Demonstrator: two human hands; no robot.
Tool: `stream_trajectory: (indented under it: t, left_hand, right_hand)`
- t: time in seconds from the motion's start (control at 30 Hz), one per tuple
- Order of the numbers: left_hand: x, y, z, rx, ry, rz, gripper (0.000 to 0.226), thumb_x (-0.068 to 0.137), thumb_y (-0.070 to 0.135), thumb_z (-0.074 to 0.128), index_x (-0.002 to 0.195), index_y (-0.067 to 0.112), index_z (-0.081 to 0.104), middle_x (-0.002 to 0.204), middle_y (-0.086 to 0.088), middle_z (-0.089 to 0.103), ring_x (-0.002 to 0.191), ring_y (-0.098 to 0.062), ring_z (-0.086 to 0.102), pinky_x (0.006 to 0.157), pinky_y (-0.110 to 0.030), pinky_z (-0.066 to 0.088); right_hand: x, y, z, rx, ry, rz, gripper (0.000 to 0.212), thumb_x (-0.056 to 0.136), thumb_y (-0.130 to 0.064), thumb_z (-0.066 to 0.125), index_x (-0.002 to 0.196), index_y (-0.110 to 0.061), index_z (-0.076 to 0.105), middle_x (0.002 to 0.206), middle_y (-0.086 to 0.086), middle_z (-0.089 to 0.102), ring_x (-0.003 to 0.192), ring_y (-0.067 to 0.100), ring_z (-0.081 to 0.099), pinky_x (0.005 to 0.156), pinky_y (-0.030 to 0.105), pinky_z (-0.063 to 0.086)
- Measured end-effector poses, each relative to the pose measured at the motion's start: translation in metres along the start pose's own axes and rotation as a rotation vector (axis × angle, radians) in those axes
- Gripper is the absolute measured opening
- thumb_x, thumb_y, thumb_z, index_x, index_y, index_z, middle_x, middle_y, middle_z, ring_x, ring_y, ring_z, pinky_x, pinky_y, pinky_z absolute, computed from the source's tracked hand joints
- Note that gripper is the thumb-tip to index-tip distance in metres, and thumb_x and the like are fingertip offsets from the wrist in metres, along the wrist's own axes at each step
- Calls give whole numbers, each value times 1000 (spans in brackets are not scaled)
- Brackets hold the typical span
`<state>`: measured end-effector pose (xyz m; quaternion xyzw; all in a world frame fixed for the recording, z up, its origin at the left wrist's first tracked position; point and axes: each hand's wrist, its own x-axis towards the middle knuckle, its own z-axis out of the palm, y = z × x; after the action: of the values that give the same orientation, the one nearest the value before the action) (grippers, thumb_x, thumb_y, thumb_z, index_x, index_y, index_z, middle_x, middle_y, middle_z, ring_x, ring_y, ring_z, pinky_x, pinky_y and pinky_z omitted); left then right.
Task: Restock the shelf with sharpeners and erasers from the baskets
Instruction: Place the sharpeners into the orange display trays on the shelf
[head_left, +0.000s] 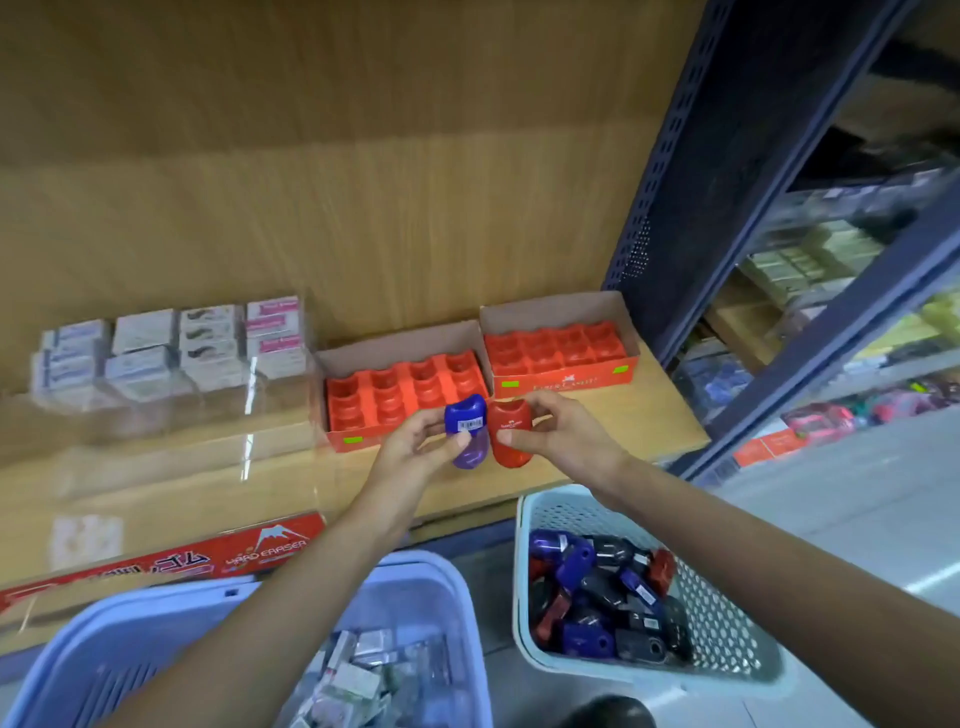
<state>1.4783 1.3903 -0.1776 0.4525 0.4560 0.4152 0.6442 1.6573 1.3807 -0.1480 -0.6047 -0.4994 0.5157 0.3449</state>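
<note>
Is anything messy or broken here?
Nothing looks broken. The sharpeners in the white basket lie jumbled in a heap, and both red trays on the shelf sit empty, waiting for restocking.

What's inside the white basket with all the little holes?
The white perforated plastic basket holds a heap of blue, red and black sharpeners. Whatever lies beneath the heap is covered.

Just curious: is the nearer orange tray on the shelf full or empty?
Empty: the nearer orange plastic tray in its cardboard box shows only bare moulded pockets, no sharpeners seated.
</note>
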Motion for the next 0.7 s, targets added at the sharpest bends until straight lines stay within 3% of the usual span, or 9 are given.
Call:
stream_trajectory:
  t: [0.07,0.17,0.3,0.4,0.47,0.57,0.7]
  left_hand:
    - [8,10,-16,54,95,48,24,83,-4,63,96,16,58,97,1,64,85,-1,60,76,-8,45]
    - [25,22,-44,176,192,108,27,83,-6,64,90,19,53,96,-1,60,79,-3,58,68,-6,45]
    - [50,44,-82,467,173,225,31,86,-5,61,107,12,48,100,6,56,80,0,58,72,-8,46]
    - [68,53,-110,771,205,336,37,84,-2,64,118,8,55,103,2,62,92,-17,62,85,-26,50]
    - [75,52,-124,929,267,337,39,82,6,69,119,10,58,101,-4,67,91,-23,63,85,-36,50]
    - [83,44,-133,1095,252,341,39,83,12,70,119,12,57,99,-9,69,85,-23,61,79,-38,49]
    - [95,44,-135,1166,215,356,33,85,17,67,117,17,56,99,-7,67,84,-23,58,81,-36,45]
  right_hand:
    - [20,-7,14,6,10,-24,20,82,-10,71,97,-18,61,93,0,62,80,7,54,61,6,41]
    - [47,-16,33,57,2,-44,18,83,-10,70,96,-18,60,93,2,64,85,9,57,69,12,45]
    - [77,-18,54,24,10,-85,26,81,-6,72,104,-9,61,93,3,62,87,11,56,72,12,46]
    - [99,-15,64,-44,66,-75,34,79,-10,74,110,-5,59,102,8,62,94,17,59,83,24,47]
    - [111,-17,68,-100,102,-80,41,80,-13,74,116,-4,57,102,5,63,96,18,61,88,28,48]
    - [126,-20,78,-161,121,-164,36,80,-12,73,112,-10,57,95,-2,63,92,13,61,89,30,48]
    - [144,-21,99,-258,115,-244,36,81,-15,72,114,-10,57,104,7,63,97,21,61,89,33,49]
